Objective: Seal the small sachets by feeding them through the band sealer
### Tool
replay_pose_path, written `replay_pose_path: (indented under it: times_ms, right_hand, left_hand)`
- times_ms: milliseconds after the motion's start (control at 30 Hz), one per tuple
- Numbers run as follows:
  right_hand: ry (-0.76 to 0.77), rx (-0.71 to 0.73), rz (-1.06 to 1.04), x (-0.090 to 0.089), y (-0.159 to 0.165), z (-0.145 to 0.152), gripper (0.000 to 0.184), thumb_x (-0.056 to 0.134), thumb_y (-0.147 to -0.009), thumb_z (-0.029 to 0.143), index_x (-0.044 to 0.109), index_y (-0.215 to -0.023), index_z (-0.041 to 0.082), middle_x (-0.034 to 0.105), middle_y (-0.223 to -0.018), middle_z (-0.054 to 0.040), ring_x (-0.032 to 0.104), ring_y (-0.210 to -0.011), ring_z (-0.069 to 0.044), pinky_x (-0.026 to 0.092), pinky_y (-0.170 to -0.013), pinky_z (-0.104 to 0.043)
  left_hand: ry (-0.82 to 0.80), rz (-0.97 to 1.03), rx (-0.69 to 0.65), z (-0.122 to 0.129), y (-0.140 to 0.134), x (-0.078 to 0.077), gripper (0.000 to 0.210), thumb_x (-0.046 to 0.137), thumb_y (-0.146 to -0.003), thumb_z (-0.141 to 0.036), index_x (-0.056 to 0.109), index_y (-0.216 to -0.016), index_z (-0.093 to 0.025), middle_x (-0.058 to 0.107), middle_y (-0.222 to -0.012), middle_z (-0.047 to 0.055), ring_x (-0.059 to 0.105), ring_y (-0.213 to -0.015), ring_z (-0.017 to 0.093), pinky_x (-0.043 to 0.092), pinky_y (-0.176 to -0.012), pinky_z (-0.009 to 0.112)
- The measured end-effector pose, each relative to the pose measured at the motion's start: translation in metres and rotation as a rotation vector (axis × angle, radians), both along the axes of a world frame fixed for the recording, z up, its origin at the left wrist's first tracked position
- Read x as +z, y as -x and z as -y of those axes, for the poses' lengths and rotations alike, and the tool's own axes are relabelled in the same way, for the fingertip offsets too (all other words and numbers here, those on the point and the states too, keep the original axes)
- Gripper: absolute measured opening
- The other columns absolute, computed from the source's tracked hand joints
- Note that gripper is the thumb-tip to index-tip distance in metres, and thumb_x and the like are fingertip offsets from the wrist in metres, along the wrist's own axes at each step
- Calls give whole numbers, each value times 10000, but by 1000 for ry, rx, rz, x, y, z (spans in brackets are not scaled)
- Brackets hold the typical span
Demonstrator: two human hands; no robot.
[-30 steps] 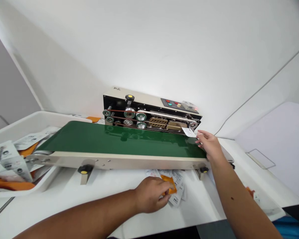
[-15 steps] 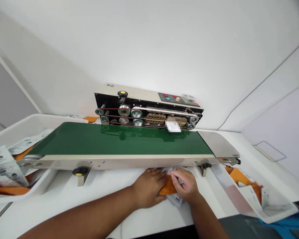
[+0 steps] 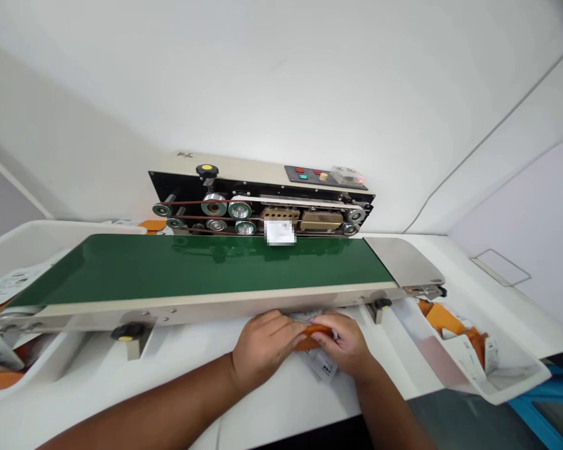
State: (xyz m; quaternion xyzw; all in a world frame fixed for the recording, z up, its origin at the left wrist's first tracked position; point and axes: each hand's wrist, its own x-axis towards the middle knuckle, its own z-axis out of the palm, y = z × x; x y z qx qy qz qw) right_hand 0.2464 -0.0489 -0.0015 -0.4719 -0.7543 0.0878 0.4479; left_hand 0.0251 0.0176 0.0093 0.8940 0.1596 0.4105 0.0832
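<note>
Pinching an orange packet (image 3: 311,339) between them, the left hand (image 3: 267,344) and right hand (image 3: 347,347) nearly meet, fingers closed on its two ends, right beside the conveyor's near rail (image 3: 216,305). Beneath it, white printed packets (image 3: 323,365) lie piled on the desk (image 3: 272,403), whose front edge passes under the right forearm. Bare desk stretches leftward to a black knob (image 3: 127,332). Past the rail, the green belt (image 3: 169,272) offers open room along most of its length; a white card (image 3: 280,232), its print blurred, stands out from the sealing machine (image 3: 263,192) over the far edge. Open bins flank both ends.
</note>
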Motion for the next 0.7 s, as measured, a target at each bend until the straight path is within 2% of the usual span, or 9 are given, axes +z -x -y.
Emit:
replay_pose_path:
  times_ms: [167, 333, 467, 567, 633, 700]
  right_hand:
    - [63, -53, -108, -3, -3, 3, 195, 657, -950, 354, 750, -1075, 237, 803, -946, -68, 767, -816, -225, 623, -732, -324]
    - [135, -53, -148, -6, -3, 4, 209, 662, -942, 358, 749, -1082, 230, 799, -958, -76, 764, -843, -236, 623, -737, -334]
    - [109, -47, -137, -5, -4, 4, 215, 650, -943, 332, 733, -1110, 226, 791, -944, -67, 749, -798, -216, 603, -702, -310]
    - [75, -22, -36, 2, -7, 5, 188, 601, -970, 308, 722, -1076, 211, 772, -891, -60, 712, -752, -192, 557, -690, -295]
    - [142, 13, 70, 13, -7, 6, 172, 580, -985, 310, 716, -982, 205, 731, -792, -38, 655, -680, -170, 502, -652, -279]
    - [278, 54, 172, 27, -8, 9, 197, 576, -991, 322, 699, -889, 205, 684, -716, -13, 602, -635, -152, 443, -612, -261]
  left_hand:
    - [209, -30, -9, 2, -1, 0, 226, 510, -1050, -338, 695, -1132, -235, 769, -850, 12, 674, -698, 165, 524, -686, 269]
    - [485, -29, 32, 6, -2, -2, 118, 596, -976, -319, 669, -1009, -232, 729, -735, -36, 648, -618, 132, 497, -605, 216]
    - [479, -21, 51, 8, -2, 0, 83, 603, -954, -286, 648, -928, -222, 704, -710, -34, 621, -591, 129, 459, -574, 215]
    - [482, -22, 43, 8, -2, -1, 83, 585, -941, -251, 626, -879, -216, 664, -674, -37, 583, -554, 120, 427, -550, 212]
    - [506, -20, -14, 6, -2, -3, 63, 583, -927, -234, 609, -873, -216, 643, -658, -45, 563, -538, 114, 413, -540, 207]
    - [518, -26, -78, 5, -2, -5, 37, 590, -912, -223, 595, -876, -219, 632, -647, -51, 552, -530, 114, 399, -528, 206]
